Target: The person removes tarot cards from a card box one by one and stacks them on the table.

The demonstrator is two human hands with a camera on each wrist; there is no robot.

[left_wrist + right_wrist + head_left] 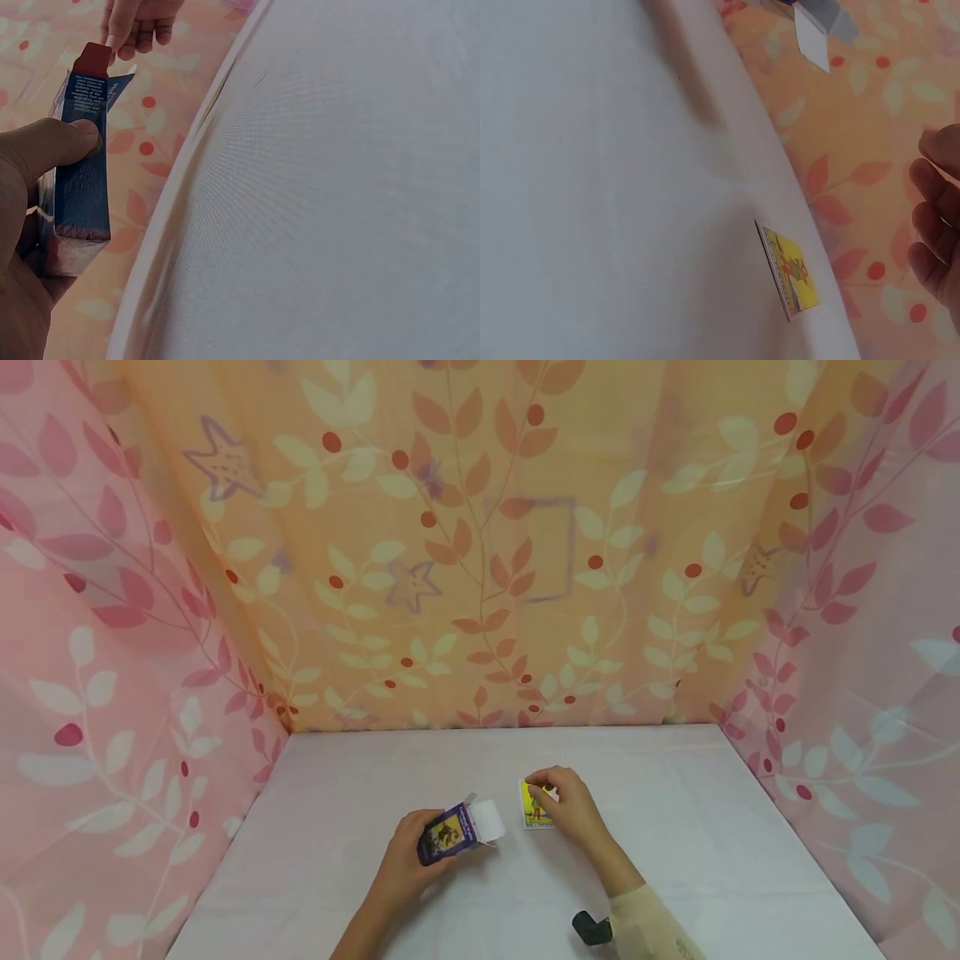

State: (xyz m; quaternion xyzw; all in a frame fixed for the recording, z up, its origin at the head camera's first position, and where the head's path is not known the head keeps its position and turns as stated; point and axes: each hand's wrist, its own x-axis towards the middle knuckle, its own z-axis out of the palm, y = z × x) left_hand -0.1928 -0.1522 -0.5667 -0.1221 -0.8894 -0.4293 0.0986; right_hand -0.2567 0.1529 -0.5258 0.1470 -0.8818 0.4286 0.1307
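My left hand [405, 868] grips a small dark blue and purple card box [447, 837] with a picture on its face. The box's white end flap [489, 821] stands open towards the right. In the left wrist view the thumb [71, 142] presses along the box's narrow printed side [82, 176]. A small stack of cards [535, 817], with a yellow picture on top, lies on the white table. Over it hovers my right hand [573, 807], its fingers gently bent. The right wrist view shows those fingers [934, 225] apart from the cards [795, 274], holding nothing.
A small black object [591, 928] lies beside the right sleeve [648, 922], partly hidden by it. The white-covered table [360, 777] is enclosed by an orange leaf-patterned curtain [480, 527] behind and pink ones at both sides.
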